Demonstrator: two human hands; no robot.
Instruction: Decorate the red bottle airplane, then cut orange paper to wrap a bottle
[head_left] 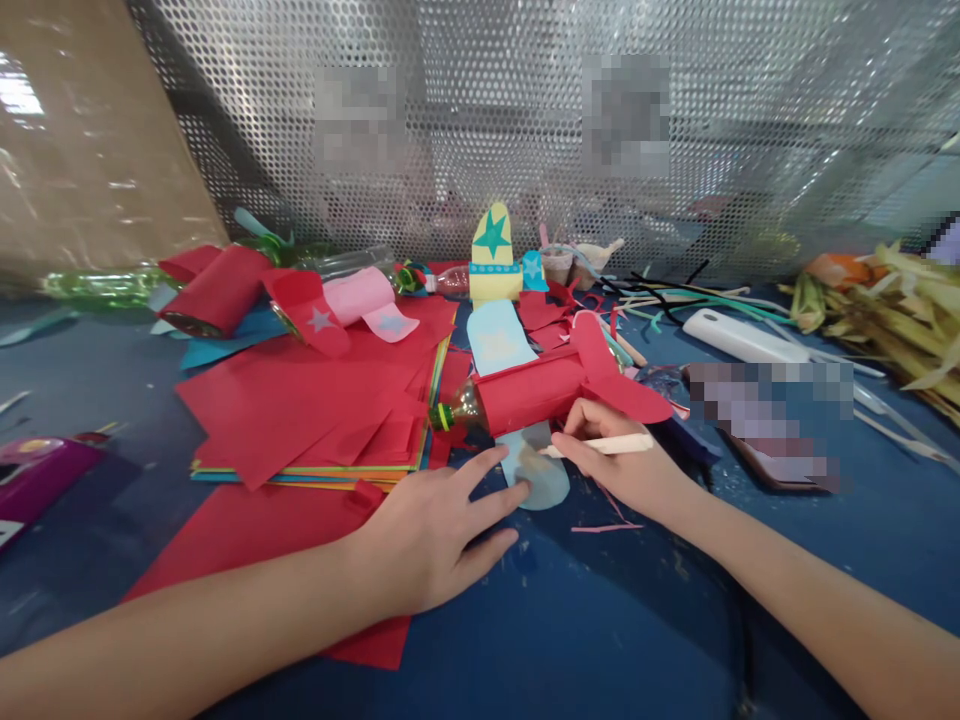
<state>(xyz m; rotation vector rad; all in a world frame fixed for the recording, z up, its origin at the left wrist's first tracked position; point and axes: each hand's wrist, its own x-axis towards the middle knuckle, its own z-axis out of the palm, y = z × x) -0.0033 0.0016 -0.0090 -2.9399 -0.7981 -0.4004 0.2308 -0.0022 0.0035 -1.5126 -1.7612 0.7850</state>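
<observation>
A bottle wrapped in red paper (534, 392) lies on the blue table (600, 620) like a toy plane, with pale blue paper wings (496, 338) and a red tail fin. Its green cap points left. My left hand (439, 530) lies flat, fingers spread, its fingertips on the near pale blue wing (541, 478). My right hand (619, 455) is closed on a cream-coloured stick (604, 445), whose tip touches that near wing just below the bottle.
A stack of red and coloured paper sheets (315, 415) lies left of the plane. Other red-wrapped bottles (221, 290), a yellow paper rocket (493, 255), a white tool (742, 338), sticks and dried leaves (885, 310) crowd the back. A perforated metal screen stands behind.
</observation>
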